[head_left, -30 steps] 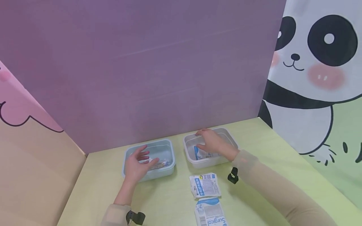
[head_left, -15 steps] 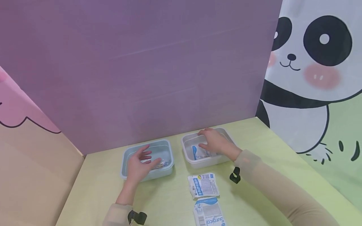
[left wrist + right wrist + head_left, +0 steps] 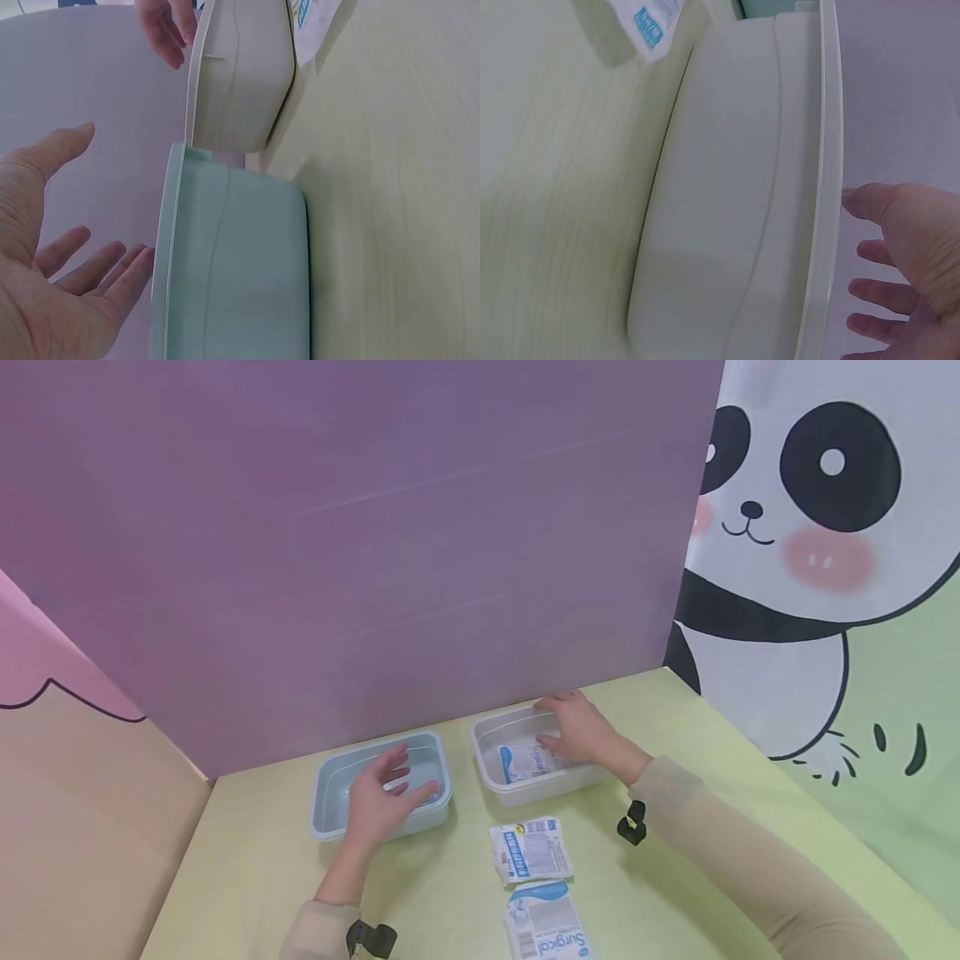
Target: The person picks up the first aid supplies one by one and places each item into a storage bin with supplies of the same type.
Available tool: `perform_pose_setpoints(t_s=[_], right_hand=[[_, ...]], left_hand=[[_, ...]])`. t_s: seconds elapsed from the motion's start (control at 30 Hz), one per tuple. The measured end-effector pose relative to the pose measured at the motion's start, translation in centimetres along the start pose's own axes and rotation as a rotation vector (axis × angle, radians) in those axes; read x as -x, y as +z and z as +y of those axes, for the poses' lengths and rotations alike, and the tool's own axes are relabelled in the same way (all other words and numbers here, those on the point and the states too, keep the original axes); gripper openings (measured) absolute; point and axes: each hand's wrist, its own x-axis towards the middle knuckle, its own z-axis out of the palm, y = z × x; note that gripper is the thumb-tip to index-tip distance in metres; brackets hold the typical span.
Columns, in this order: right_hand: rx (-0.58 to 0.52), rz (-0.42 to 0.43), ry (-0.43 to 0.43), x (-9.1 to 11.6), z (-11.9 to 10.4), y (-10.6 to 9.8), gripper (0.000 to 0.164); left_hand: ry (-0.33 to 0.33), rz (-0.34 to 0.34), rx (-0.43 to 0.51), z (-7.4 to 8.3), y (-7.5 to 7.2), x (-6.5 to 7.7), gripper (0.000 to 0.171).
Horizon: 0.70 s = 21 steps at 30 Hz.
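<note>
My left hand hovers over a light blue plastic box, fingers spread and gently bent, with nothing held. In the left wrist view that box's wall stands beside the fingertips. Its contents are mostly hidden by the hand. Over the right part of a white plastic box is my right hand, fingers apart and holding nothing visible. A blue-and-white packet marked "Surgical" lies inside the white box, left of the thumb. In the right wrist view the thumb is close to the box rim; contact is unclear.
A white packet with blue lettering lies on the pale yellow table before the white box. Nearer me is another packet marked "Surgical". A purple panel rises right behind the boxes.
The head view has turned slightly, so the scene shifts left. Both hands have drifted a little right relative to the boxes. The packets lie as before, and the hands stay empty.
</note>
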Motion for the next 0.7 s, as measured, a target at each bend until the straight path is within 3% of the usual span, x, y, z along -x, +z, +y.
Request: perform_pose_setpoints(t_s=[0.4, 0.7], right_hand=[[-0.02, 0.011, 0.046, 0.9, 1.4, -0.4, 0.056], [-0.017, 0.017, 0.074, 1.2, 1.9, -0.5, 0.058]], left_hand=[[0.085, -0.007, -0.014, 1.1, 1.5, 0.5, 0.076], [0.063, -0.044, 0.004, 2.1, 2.2, 1.1, 0.077]])
